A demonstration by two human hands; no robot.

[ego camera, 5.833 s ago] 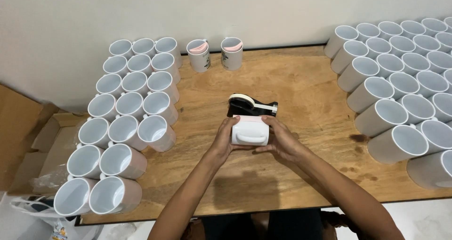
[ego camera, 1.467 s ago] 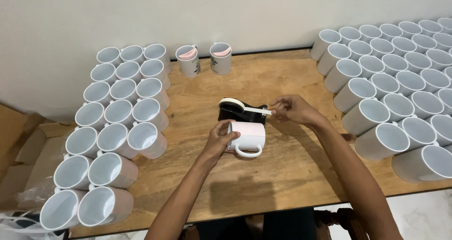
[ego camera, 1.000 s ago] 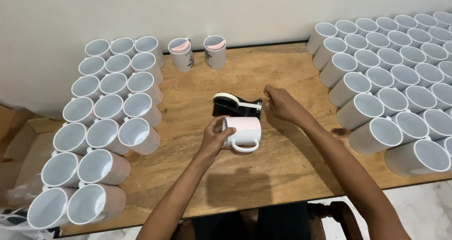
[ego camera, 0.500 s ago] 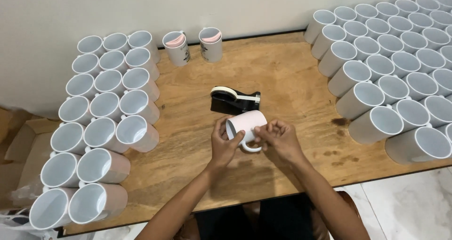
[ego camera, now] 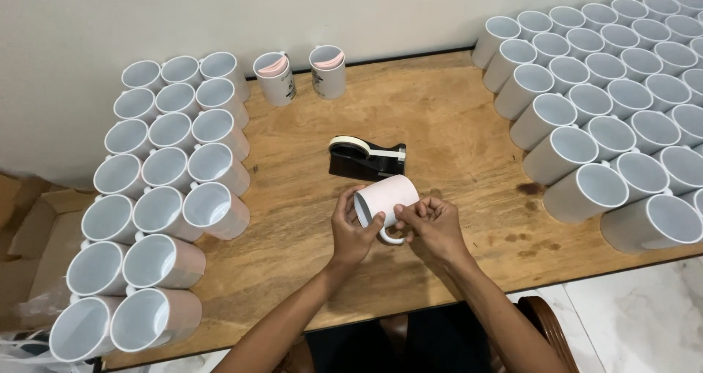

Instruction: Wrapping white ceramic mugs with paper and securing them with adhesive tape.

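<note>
**Pink-wrapped mug held over the surface, both hands on it**

The pink-wrapped mug [ego camera: 387, 201] lies on its side near the middle of the wooden surface [ego camera: 454, 117], mouth turned toward nine o'clock, handle pointing down at six o'clock. The left hand [ego camera: 353, 230] closes its grip around the rim end, thumb at the mouth. The right hand [ego camera: 433, 226] pinches with thumb and forefinger at the wrap near the handle; whether a strip of tape sits under those fingertips is too small to tell.

A second ago the right hand was stretched out to the black tape dispenser [ego camera: 365, 158], which stands just beyond the mug at twelve o'clock. Now it is back on the mug, and the dispenser stands alone. Judging by that, a piece of tape has probably been fetched and is being pressed onto the wrap.

White mugs stand in rows at nine o'clock [ego camera: 170, 172] and at two o'clock [ego camera: 608, 95]. Two printed mugs [ego camera: 300, 73] with pink inserts stand at the far edge, at eleven o'clock.
</note>
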